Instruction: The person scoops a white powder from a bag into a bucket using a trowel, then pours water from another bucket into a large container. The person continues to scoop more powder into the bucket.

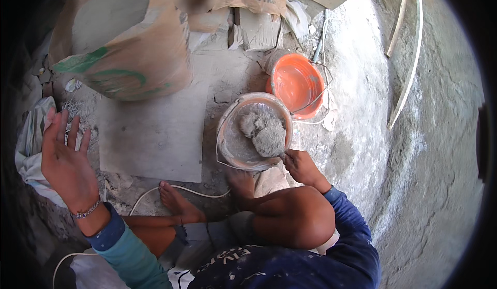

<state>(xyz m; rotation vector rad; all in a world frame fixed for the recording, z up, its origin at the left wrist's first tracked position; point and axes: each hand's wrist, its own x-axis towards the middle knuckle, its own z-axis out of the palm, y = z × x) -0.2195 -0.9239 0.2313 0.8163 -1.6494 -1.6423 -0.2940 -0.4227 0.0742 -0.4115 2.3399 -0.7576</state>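
My right hand [304, 168] grips the handle of a trowel whose blade lies under a grey heap of powder or mortar mix [268, 138]. That load sits over the mouth of a mortar-caked bucket [237, 149], which has a wire handle hanging along its side. The trowel blade is mostly hidden by the heap. My left hand [72, 161] is raised at the left, palm showing and fingers spread, with nothing in it. Beyond it, a large open paper sack [143, 69] with green print holds grey powder. A flat grey board [151, 141] lies in front of the sack.
An orange bucket [297, 81] stands touching the far right side of the mortar bucket. A pale cable [194, 190] crosses the floor by my bare feet. Crumpled woven sacking [33, 161] lies far left. Wooden strips [412, 56] lean at the right by a rough wall.
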